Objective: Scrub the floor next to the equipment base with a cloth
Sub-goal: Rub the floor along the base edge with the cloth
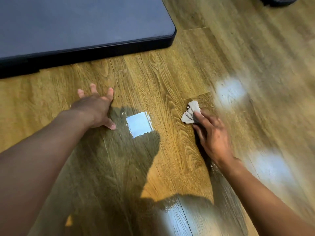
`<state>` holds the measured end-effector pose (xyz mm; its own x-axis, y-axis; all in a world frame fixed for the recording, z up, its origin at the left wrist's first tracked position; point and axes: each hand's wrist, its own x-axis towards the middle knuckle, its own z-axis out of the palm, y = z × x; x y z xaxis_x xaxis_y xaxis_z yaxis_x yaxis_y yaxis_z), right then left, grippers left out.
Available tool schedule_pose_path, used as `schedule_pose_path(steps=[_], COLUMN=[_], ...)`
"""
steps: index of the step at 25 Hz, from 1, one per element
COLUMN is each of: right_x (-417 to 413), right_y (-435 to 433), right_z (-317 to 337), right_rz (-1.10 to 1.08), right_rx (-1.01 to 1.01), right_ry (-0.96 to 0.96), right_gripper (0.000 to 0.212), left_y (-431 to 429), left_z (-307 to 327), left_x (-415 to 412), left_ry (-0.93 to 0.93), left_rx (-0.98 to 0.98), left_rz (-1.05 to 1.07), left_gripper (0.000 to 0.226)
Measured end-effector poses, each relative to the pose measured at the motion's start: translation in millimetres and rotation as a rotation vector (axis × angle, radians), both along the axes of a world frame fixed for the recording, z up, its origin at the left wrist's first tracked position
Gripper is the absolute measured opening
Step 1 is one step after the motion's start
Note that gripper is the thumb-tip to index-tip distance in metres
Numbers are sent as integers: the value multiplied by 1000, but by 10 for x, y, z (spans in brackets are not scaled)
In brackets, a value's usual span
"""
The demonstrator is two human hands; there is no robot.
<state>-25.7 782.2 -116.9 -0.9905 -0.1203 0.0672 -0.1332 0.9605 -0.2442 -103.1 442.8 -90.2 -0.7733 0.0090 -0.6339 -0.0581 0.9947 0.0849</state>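
A small, dirty grey cloth [190, 113] lies on the wooden floor [170, 79], pressed down under the fingers of my right hand [211, 137]; most of the cloth is hidden beneath the hand, and only a crumpled end sticks out to the upper left. My left hand [96, 109] rests flat on the floor with fingers spread, holding nothing. The dark, flat equipment base [81, 23] fills the upper left, its rounded corner a short way beyond both hands.
A wet, shiny patch [139, 124] reflecting light lies between my hands. More glare spots show on the floor at right [229, 91]. A dark round object [279, 0] sits at the top right edge.
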Motion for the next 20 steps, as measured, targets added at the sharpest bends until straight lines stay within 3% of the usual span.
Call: schedule_pose_path(steps=[7,12,17,20], right_x=[-1128,-729,-1622,-1526], right_y=[-407,-380,-639,-681], right_z=[57,-25,7,-47], right_rz=[34,8,104,31], right_rx=[-57,-48,-70,-70], right_ry=[63,138,100,126], right_gripper=[27,25,23,24], left_y=[-9,-26,-32,-30], left_z=[-16,-110,-127,-95], left_x=[-25,-41,-28,-2], left_ry=[14,-4,5,-2], left_rx=[-11,-16,4,13], left_rz=[-12,-28,-23,-18], left_gripper=[124,124,125,124])
